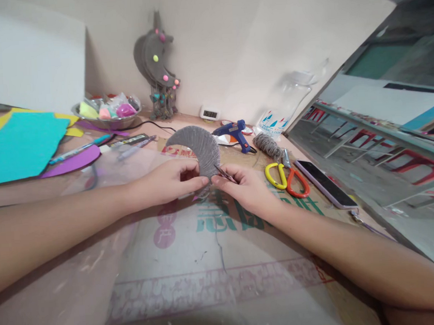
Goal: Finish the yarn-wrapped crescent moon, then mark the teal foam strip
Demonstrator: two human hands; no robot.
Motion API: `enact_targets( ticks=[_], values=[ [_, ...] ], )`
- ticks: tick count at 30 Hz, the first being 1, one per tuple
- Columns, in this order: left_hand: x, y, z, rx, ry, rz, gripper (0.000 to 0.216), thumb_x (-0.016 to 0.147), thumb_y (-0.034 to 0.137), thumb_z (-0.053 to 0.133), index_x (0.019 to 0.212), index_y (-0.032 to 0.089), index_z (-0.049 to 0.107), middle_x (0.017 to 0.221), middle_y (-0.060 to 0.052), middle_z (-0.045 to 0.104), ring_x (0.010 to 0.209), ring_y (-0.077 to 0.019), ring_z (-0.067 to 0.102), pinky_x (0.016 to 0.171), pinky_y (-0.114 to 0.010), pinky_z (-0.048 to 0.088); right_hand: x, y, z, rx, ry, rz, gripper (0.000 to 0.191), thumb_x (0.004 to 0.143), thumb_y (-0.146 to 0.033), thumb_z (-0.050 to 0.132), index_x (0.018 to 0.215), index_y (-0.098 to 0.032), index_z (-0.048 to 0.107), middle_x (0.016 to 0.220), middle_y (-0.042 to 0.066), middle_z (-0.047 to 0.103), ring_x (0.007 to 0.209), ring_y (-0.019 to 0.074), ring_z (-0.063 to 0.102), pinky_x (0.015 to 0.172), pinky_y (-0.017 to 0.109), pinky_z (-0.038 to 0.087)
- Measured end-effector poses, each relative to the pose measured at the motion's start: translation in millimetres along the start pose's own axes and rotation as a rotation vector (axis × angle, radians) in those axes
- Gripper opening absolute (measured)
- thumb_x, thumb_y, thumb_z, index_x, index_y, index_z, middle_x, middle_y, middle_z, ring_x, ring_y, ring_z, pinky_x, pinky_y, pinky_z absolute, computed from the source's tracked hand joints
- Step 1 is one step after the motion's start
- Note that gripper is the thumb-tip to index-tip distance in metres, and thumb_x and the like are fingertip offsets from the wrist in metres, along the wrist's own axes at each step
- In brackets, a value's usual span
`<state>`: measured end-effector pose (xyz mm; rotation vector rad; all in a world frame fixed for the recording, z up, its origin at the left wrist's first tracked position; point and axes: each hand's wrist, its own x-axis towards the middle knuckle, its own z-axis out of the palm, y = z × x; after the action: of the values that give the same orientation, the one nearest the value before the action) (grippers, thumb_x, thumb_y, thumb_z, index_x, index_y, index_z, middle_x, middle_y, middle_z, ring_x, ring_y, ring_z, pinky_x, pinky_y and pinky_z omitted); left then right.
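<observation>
Held upright over the table's middle is a crescent moon shape [208, 146] wrapped in grey yarn. My left hand [176, 180] pinches its lower part between thumb and fingers. At the crescent's right edge, my right hand [242, 183] is closed on a small, dark, thin-pointed metal tool [225, 173], perhaps tweezers; its kind is partly hidden by my fingers. The fingertips of both hands nearly meet at the crescent's lower end. Below them, a loose grey thread [220, 252] lies on the printed cardboard [165, 281] under a clear sheet.
Behind stand a decorated grey moon [157, 64], a bowl of colored clay packs [107, 120] and a small clock [210, 113]. To the right lie a blue glue gun [237, 132], yarn [268, 146], scissors [286, 178] and a phone [327, 183]. Colored sheets [23, 143] lie left.
</observation>
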<state>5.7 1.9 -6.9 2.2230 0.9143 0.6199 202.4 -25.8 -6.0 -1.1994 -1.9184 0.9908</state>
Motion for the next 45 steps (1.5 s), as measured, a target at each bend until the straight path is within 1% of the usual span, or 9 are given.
enact_targets(
  ticks=[7, 12, 17, 21, 24, 28, 33, 39, 45],
  values=[
    [0, 4, -2, -0.002, 0.003, -0.054, 0.029, 0.085, 0.039, 0.047, 0.067, 0.017, 0.051, 0.063, 0.002, 0.056, 0.061, -0.0123, 0.052, 0.055, -0.025, 0.037, -2, -2, 0, 0.054, -0.018, 0.003, 0.022, 0.084, -0.036, 0.050, 0.073, -0.018, 0.053, 0.060, -0.004, 0.039, 0.054, 0.0088, 0.036, 0.050, 0.022, 0.031],
    [1, 3, -2, 0.012, -0.001, -0.040, 0.029, 0.085, 0.041, 0.048, 0.068, 0.017, 0.051, 0.064, 0.001, 0.056, 0.061, -0.0126, 0.052, 0.054, -0.025, 0.036, 0, -1, 0, 0.034, -0.018, -0.018, 0.019, 0.081, -0.033, 0.055, 0.072, -0.017, 0.052, 0.066, -0.002, 0.046, 0.061, 0.0096, 0.042, 0.057, 0.023, 0.036],
    [0, 1, -1, 0.047, -0.003, -0.036, 0.031, 0.084, 0.044, 0.049, 0.068, 0.017, 0.051, 0.062, 0.002, 0.055, 0.059, -0.0119, 0.051, 0.053, -0.024, 0.035, 0, 2, 1, -0.026, -0.032, -0.020, 0.021, 0.084, -0.034, 0.053, 0.071, -0.017, 0.053, 0.062, -0.004, 0.042, 0.057, 0.0090, 0.039, 0.053, 0.022, 0.033],
    [0, 0, -1, 0.053, 0.017, -0.060, 0.031, 0.083, 0.045, 0.050, 0.068, 0.017, 0.052, 0.063, 0.002, 0.056, 0.060, -0.0125, 0.053, 0.052, -0.024, 0.036, -2, -1, 0, -0.065, -0.049, -0.061, 0.019, 0.086, -0.032, 0.049, 0.076, -0.017, 0.055, 0.066, -0.002, 0.049, 0.059, 0.0097, 0.043, 0.055, 0.022, 0.036],
    [0, 0, -1, -0.005, 0.006, -0.102, 0.030, 0.083, 0.046, 0.048, 0.074, 0.018, 0.055, 0.068, 0.000, 0.061, 0.063, -0.0140, 0.057, 0.053, -0.024, 0.039, -4, -1, -7, -0.193, -0.019, -0.173, 0.020, 0.089, -0.033, 0.047, 0.091, -0.016, 0.058, 0.075, 0.000, 0.057, 0.066, 0.0117, 0.051, 0.060, 0.023, 0.041],
    [1, 0, -4, -0.030, 0.024, -0.161, 0.031, 0.082, 0.047, 0.050, 0.072, 0.019, 0.055, 0.065, 0.000, 0.061, 0.060, -0.0141, 0.057, 0.051, -0.024, 0.039, -7, 6, -21, -0.522, 0.062, -0.402, 0.031, 0.092, -0.035, 0.045, 0.114, -0.017, 0.055, 0.094, 0.007, 0.063, 0.082, 0.0169, 0.058, 0.071, 0.029, 0.044],
    [1, 0, -5, -0.073, 0.031, -0.182, 0.029, 0.081, 0.045, 0.052, 0.069, 0.019, 0.055, 0.061, 0.001, 0.059, 0.057, -0.0136, 0.056, 0.049, -0.024, 0.039, -7, 12, -28, -0.892, 0.142, -0.578, 0.028, 0.093, -0.032, 0.044, 0.110, -0.015, 0.060, 0.081, 0.007, 0.062, 0.074, 0.0179, 0.056, 0.066, 0.029, 0.040],
    [2, -1, -4, -0.099, 0.025, -0.192, 0.029, 0.081, 0.045, 0.052, 0.072, 0.018, 0.057, 0.065, 0.000, 0.062, 0.059, -0.0141, 0.057, 0.052, -0.025, 0.042, -6, 12, -26, -0.971, 0.183, -0.643, 0.025, 0.093, -0.029, 0.045, 0.105, -0.015, 0.062, 0.076, 0.005, 0.060, 0.071, 0.0162, 0.054, 0.062, 0.027, 0.038],
    [2, -3, -4, -0.052, 0.041, -0.166, 0.031, 0.081, 0.046, 0.052, 0.070, 0.017, 0.056, 0.063, 0.000, 0.060, 0.058, -0.0142, 0.056, 0.051, -0.025, 0.040, -6, 13, -26, -0.995, 0.192, -0.642, 0.026, 0.092, -0.029, 0.046, 0.104, -0.013, 0.063, 0.075, 0.005, 0.060, 0.070, 0.0158, 0.053, 0.061, 0.027, 0.037]
  ],
)
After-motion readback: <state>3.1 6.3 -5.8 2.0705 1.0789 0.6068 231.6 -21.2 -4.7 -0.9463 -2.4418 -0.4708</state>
